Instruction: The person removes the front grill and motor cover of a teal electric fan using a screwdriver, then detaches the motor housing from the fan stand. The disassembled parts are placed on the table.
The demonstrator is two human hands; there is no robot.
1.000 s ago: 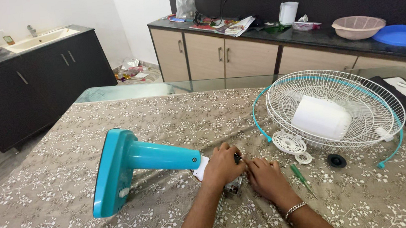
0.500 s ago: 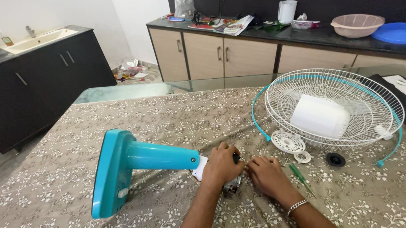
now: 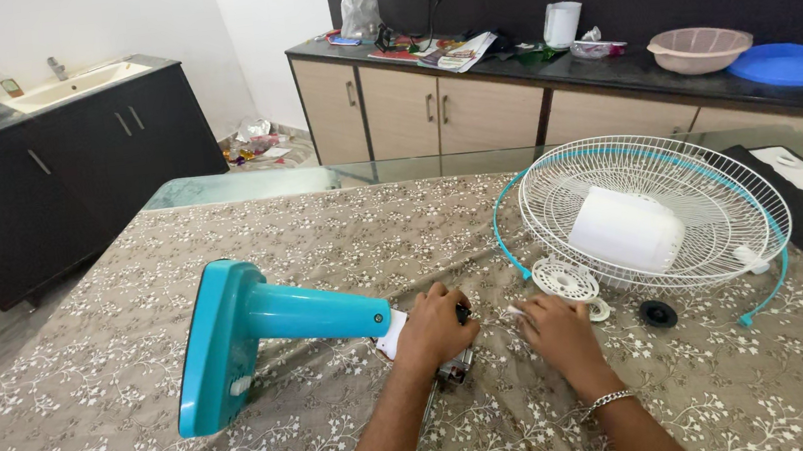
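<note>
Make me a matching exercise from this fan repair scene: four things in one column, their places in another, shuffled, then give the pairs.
Things:
1. teal plastic fan stand
2. white wire fan guard
3. small black round cap
4. blue round plastic lid

Places:
A. on the dark countertop, beside the pink basin
B. lying on its side on the floral tablecloth, its neck under the left hand
C. on the cloth just below the guard's near rim
D. on the table's right side, with a white motor cover resting in it

Pairs: 1-B, 2-D, 3-C, 4-A
</note>
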